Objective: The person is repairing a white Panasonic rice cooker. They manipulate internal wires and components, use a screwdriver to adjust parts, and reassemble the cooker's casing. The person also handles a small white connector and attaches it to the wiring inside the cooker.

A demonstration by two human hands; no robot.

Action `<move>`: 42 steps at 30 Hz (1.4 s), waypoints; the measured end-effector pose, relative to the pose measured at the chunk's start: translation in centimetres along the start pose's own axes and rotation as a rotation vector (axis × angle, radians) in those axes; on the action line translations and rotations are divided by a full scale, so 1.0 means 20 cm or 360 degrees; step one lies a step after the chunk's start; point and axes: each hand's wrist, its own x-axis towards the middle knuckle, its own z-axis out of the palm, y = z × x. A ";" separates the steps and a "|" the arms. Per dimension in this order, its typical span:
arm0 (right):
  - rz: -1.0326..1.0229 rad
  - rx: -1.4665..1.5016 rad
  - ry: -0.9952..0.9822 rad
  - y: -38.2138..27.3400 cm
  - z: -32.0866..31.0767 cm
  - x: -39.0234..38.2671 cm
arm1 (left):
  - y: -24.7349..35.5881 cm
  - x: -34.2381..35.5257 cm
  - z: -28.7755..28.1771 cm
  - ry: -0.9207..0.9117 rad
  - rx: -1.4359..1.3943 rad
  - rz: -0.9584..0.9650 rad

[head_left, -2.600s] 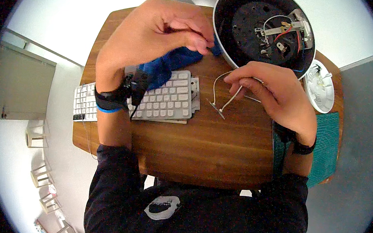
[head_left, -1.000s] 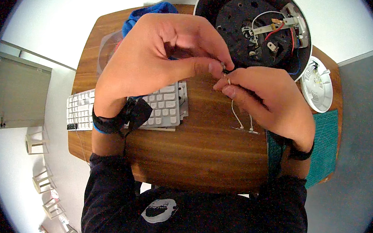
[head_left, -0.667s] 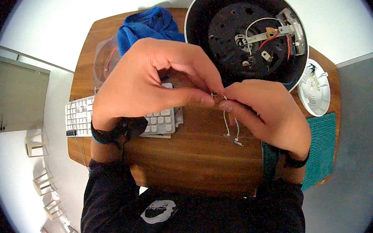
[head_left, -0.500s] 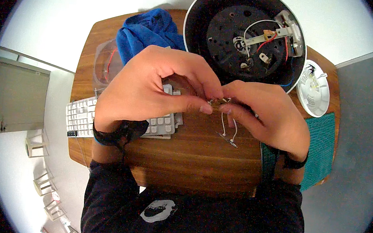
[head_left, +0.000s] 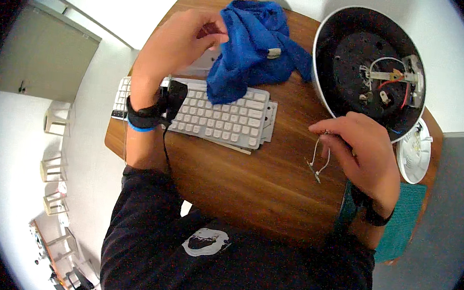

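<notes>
My left hand (head_left: 188, 40) is at the left edge of a crumpled blue cloth (head_left: 262, 38), its thumb and fingertips closed against the fabric. A lower fold of the cloth drapes over a white keyboard (head_left: 218, 116). Over the right half of the table, my right hand (head_left: 359, 149) pinches a small part between thumb and forefinger; most of that part is hidden. Two thin white wires (head_left: 315, 149) hang from it, with small metal ends dangling above the wood.
A round black-lined housing with a white rim (head_left: 315, 70) stands back right, with wires and a metal bracket inside. Beside it lies a white plastic cover (head_left: 413, 159). A green mat (head_left: 409, 213) covers the right edge of the wooden table (head_left: 240, 184). A clear container (head_left: 203, 63) shows partly behind the keyboard.
My left hand has left the small wired part and moved left and away to the cloth, which lies further right relative to the keyboard. My right hand keeps the wired part. The view has shifted.
</notes>
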 end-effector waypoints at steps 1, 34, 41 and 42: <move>-0.0031 -0.0013 -0.0021 0.00 0.01 0.00 | -0.09 -0.01 0.04 0.0048 0.0029 -0.0088; -0.0098 0.0173 -0.0050 0.01 0.00 0.02 | -0.54 0.15 0.22 -0.0720 0.0484 -0.0090; -0.0160 0.0117 -0.0049 0.02 -0.02 0.01 | -0.07 0.02 0.01 -0.0218 0.0197 -0.0010; -0.0168 0.0107 -0.0047 0.02 -0.02 0.01 | -0.05 0.02 0.00 -0.0184 0.0186 0.0156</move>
